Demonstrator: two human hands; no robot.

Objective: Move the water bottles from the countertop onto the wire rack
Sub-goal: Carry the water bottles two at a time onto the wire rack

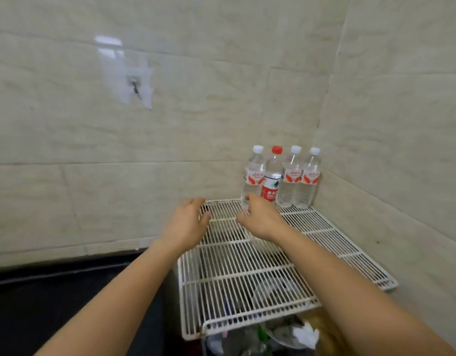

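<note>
Several clear water bottles stand upright in a row at the back of the white wire rack (247, 273), in the wall corner. Three have white caps, such as the leftmost bottle (253, 173) and the rightmost bottle (310, 176); one has a red cap (272, 176). My right hand (260, 218) hovers over the rack right in front of the leftmost bottle's base, fingers loosely curled and hiding its bottom, thumb apart. My left hand (187, 222) is over the rack's rear left corner, fingers spread, holding nothing.
Tiled walls close in behind and on the right of the rack. A dark countertop (67, 304) lies to the left, below the rack's level. Under the rack's front edge a bin of mixed rubbish (281, 335) shows.
</note>
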